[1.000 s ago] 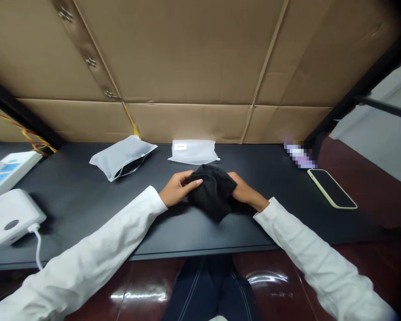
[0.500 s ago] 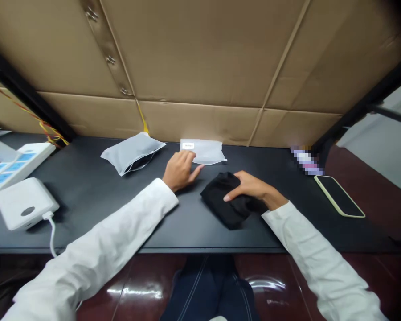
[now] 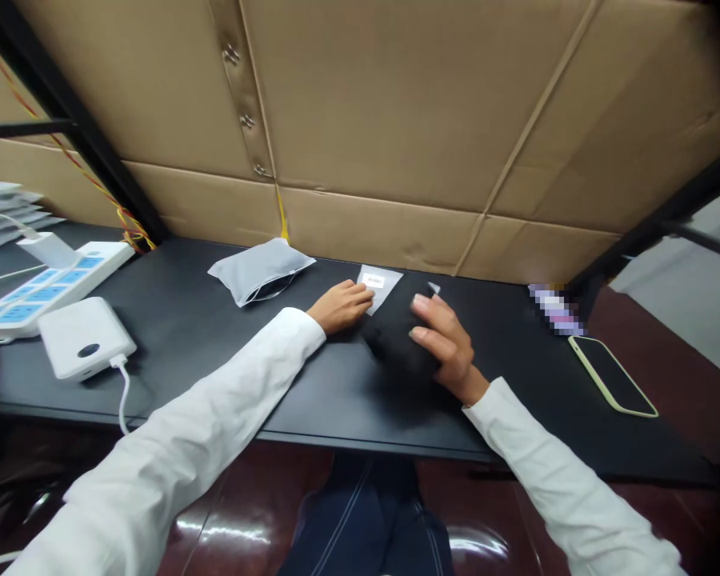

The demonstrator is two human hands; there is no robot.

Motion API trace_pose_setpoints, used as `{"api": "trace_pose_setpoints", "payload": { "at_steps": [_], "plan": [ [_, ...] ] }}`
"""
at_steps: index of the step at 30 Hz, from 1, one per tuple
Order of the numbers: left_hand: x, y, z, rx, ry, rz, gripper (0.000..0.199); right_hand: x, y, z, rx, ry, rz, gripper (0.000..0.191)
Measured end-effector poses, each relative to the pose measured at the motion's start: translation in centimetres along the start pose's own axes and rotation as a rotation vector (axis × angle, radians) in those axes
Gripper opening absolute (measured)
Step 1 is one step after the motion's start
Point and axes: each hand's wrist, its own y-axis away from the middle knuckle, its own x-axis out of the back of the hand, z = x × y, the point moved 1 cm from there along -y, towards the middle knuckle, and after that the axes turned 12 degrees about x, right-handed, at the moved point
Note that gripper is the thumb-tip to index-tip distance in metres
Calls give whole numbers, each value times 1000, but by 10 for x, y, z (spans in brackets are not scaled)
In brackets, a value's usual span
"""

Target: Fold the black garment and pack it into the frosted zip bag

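My right hand grips a soft black cloth bundle, blurred by motion, above the middle of the desk. Just left of it, my left hand has its fingers bent together at the near left edge of a small frosted zip bag with a white label; its thumb is hidden. The black bundle covers part of this bag. Further left lies a fuller frosted zip bag, its mouth slightly parted and something dark showing inside.
On the left of the black desk are a white power strip and a white charger block with a cable. A stack of flat bags lies beyond. To the right are a phone and a pixelated packet. A cardboard wall closes the back.
My right hand has lifted the black bundle and brought it over the small bag. My left hand's fingers have drawn together at the bag's edge. The view has swung slightly left.
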Motion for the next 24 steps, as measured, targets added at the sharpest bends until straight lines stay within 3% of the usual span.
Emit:
{"api": "trace_pose_setpoints", "payload": {
  "at_steps": [2,4,7,15,20,24],
  "plan": [
    [-3,0,7,-15,93,-10,24,-11,-5,-11,302,20,-201,25],
    [-7,1,10,13,172,-10,24,-21,-12,-14,502,59,-345,34],
    [-13,3,9,56,283,-18,35,-28,-22,-9,579,157,-310,40],
    [-16,6,0,110,401,76,55,-26,-18,17,352,192,-210,43],
    [-13,4,3,62,281,103,51,-25,-18,37,175,215,-239,48],
    [-12,0,19,21,126,56,69,-27,-23,45,-77,406,-223,47]
  ]
}}
